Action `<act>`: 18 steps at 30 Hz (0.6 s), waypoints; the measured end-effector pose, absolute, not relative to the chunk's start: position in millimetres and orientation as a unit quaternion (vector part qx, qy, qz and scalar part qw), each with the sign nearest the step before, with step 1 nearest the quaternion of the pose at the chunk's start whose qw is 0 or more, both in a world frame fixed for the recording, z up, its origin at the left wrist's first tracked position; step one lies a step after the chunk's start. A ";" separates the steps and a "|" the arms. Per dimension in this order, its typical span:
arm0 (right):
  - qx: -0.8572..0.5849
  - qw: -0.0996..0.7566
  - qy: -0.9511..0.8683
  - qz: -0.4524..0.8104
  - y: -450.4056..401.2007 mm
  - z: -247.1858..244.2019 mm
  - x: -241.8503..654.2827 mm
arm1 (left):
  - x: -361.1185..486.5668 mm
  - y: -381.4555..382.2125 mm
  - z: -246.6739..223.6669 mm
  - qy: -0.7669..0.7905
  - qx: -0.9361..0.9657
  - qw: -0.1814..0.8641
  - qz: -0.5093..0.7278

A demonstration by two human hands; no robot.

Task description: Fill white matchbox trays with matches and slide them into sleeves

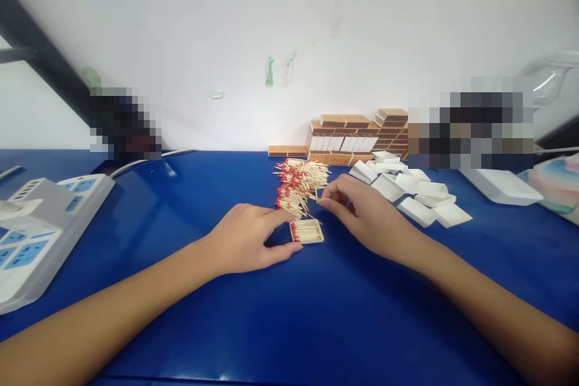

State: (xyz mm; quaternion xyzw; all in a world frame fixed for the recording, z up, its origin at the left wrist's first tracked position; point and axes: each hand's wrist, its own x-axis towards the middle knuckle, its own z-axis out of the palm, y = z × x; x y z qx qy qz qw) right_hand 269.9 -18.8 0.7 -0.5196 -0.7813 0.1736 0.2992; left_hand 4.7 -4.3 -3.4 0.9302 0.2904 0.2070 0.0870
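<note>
A small white matchbox tray [319, 239] with red-headed matches [306, 230] lying in it rests on the blue tabletop. My left hand [248, 238] steadies its left end, index finger at the far side and thumb at the near side. Just behind the tray spreads a loose heap of matches [301, 178], heads mostly to the left. At the heap's right edge, my right hand [357, 208] is closed in a pinch on a few matchsticks [313, 196]; their exact number is hidden by the fingers.
White empty trays [416, 211] lie jumbled to the right of the heap. Brown matchboxes [348, 142] are stacked against the wall, with white boxes among them. A larger white box [502, 186] stands further right. At the left are a power strip [85, 217] and a cable [149, 157].
</note>
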 end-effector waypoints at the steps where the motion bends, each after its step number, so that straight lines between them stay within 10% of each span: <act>1: -0.526 0.294 -0.782 0.162 -17.4 -1.2 271.3 | 4.8 -4.3 -3.7 0.291 0.930 0.086 0.206; 18: -0.452 0.211 -0.806 0.318 -36.9 14.2 256.0 | 4.8 -6.0 -2.3 0.292 0.932 0.090 0.196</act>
